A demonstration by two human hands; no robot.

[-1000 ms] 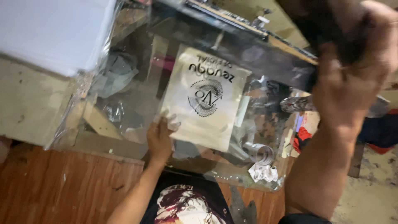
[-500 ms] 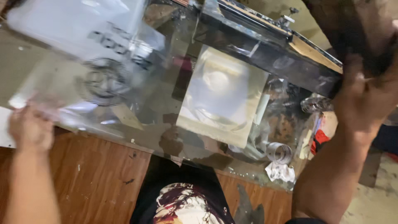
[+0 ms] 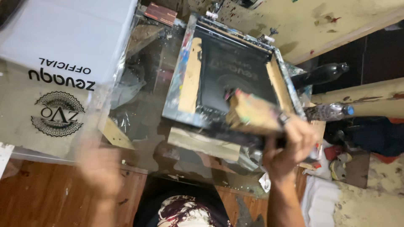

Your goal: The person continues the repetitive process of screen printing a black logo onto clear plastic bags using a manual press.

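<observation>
My right hand (image 3: 290, 143) grips the near edge of a screen-printing frame (image 3: 229, 82) together with a paint-smeared wooden squeegee (image 3: 252, 115). The frame lies down over the glass table, its dark mesh carrying a faint round design and lettering. My left hand (image 3: 99, 166) is a blur at the lower left, fingers apart, holding nothing, just below a clear plastic bag (image 3: 50, 105) printed with a black round emblem and lettering. That bag rests on top of a white stack (image 3: 67, 33) at the left.
The glass table top (image 3: 143, 113) rests on a wooden bench (image 3: 46, 197). Two bottles, one dark (image 3: 320, 73) and one clear (image 3: 328, 111), lie to the right of the frame. Rags and clutter (image 3: 336, 159) sit at the lower right. Paint spatters mark the yellow wall (image 3: 303, 21).
My left hand carried the printed bag off to the left stack, released it and drew back. My right hand brought the frame down onto the table.
</observation>
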